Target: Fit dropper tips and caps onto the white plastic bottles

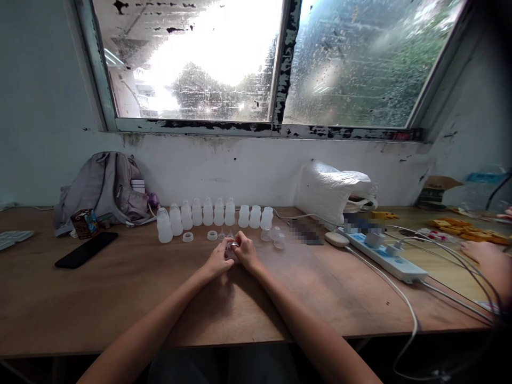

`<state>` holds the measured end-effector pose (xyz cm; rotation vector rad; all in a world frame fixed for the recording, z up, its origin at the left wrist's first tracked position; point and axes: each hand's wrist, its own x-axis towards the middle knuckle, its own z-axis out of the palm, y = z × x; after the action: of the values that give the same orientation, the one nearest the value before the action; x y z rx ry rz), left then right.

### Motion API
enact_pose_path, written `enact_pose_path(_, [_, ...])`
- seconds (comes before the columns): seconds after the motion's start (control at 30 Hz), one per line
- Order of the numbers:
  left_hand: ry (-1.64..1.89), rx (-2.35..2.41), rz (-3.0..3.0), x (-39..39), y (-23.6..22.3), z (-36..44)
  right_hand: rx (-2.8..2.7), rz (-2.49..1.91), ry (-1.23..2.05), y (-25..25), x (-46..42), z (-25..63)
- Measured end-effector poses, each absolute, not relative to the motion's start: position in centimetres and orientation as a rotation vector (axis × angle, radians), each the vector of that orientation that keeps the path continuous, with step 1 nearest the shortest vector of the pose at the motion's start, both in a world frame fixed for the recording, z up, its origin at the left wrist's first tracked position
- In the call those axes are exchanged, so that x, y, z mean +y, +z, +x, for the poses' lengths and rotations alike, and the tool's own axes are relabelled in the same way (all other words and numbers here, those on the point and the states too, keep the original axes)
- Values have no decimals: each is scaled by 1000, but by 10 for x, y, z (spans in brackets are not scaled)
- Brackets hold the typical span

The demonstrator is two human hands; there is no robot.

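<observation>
My left hand [217,260] and my right hand [246,253] meet over the middle of the table. Both have their fingers closed around a small pale bottle ring [232,244]; fingers partly cover it, and whether a teat sits in it I cannot tell. Just beyond are two clear teats [222,234] and two loose white rings [188,237]. A row of frosted baby bottles [208,212] with tops fitted stands upright behind. Three bottles without tops [255,217] continue the row to the right. Several clear dome caps [279,242] lie in front of those three.
On the left are a grey backpack [104,186], a small carton [85,223] and a black phone [87,250]. To the right lie a white bag [326,186], a power strip [384,256] with cables, and another person's arm [486,264] by yellow pieces [460,229].
</observation>
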<state>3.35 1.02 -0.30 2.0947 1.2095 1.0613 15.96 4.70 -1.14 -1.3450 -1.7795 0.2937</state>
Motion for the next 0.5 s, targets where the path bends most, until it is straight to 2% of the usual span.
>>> enact_pose_path(0.2, [1065, 1215, 2126, 12, -6, 33, -1757, -1379, 280, -11, 45, 159])
enact_pose_path(0.5, [1105, 1232, 2284, 7, 5, 24, -1775, -1109, 361, -14, 45, 163])
